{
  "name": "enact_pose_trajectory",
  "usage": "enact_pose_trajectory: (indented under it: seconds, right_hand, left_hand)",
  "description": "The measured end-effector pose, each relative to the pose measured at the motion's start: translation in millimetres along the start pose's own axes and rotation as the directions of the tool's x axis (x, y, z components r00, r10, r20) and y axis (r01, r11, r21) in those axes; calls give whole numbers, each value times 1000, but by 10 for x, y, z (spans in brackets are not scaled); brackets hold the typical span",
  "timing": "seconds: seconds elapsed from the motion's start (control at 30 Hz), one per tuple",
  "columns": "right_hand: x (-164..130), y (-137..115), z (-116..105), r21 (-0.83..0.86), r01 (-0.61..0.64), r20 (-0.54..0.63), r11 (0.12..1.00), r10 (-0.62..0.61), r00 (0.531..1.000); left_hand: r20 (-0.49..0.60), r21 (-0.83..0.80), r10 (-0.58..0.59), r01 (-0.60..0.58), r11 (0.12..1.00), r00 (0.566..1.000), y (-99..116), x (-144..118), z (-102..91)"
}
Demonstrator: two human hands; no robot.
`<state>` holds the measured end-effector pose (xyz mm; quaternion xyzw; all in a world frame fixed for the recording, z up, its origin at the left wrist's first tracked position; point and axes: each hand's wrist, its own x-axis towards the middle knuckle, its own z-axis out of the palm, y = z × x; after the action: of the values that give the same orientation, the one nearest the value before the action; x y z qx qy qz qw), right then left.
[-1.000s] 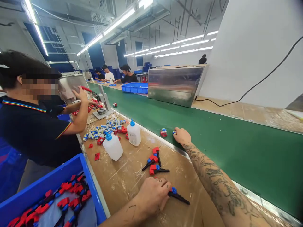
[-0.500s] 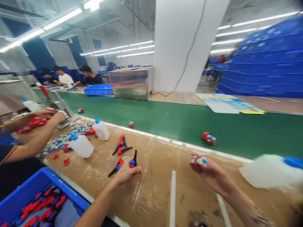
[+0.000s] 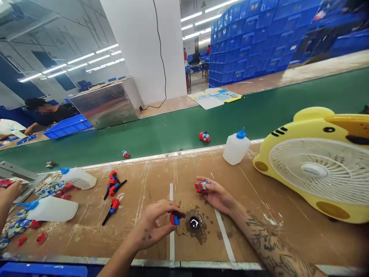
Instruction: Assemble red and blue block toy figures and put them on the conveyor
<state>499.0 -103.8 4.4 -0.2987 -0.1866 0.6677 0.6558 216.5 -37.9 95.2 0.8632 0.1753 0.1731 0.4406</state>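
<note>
Head view: you face a brown worktop [image 3: 259, 215] beside a green conveyor belt [image 3: 173, 132].
Left hand [image 3: 154, 227]: your fingers pinch a small red-and-blue clip part [image 3: 174, 218], low over the worktop, just beside a dark glue spot [image 3: 194, 223].
Right hand [image 3: 216, 194]: your fingertips pinch a red toy car [image 3: 201, 186] just above the worktop.
Nearby: a white glue bottle [image 3: 235, 148] and a yellow fan [image 3: 317, 169] stand to your right.

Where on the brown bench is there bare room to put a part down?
Bare bench lies between the right hand and the yellow fan, below the glue bottle. A narrower patch sits between the loose red clips and the left hand. The far left, around the lying bottles, is crowded.
</note>
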Motion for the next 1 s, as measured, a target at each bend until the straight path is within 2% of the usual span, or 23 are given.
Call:
enact_pose_trajectory:
  seconds: [0.07, 0.13, 0.23, 0.33, 0.53, 0.67, 1.0]
  right_hand:
    - [20, 22, -26, 11, 17, -6, 1000, -17, 1000]
    - [35, 31, -26, 15, 27, -6, 1000, -26, 1000]
    - [54, 23, -14, 16, 31, -1, 999, -31, 1000]
    - [71, 9, -7, 15, 28, 1, 1000, -28, 1000]
    - [90, -2, 11, 0, 18, -21, 1000, -18, 1000]
    - [89, -9, 29, -29, 12, -28, 1000, -13, 1000]
    - [89, 27, 34, -139, 25, -31, 990, -29, 999]
  left_hand:
    - [196, 284, 108, -161, 945, 975, 107, 86, 40]
    - [368, 455, 142, -311, 834, 919, 181, 174, 90]
    - [515, 578, 201, -511, 636, 833, 233, 307, 153]
    - [582, 599, 233, -604, 525, 779, 250, 416, 190]
    - [660, 556, 186, -640, 531, 728, 308, 495, 232]
    - [669, 530, 198, -646, 549, 717, 346, 512, 258]
    - [644, 533, 169, -596, 600, 746, 320, 481, 226]
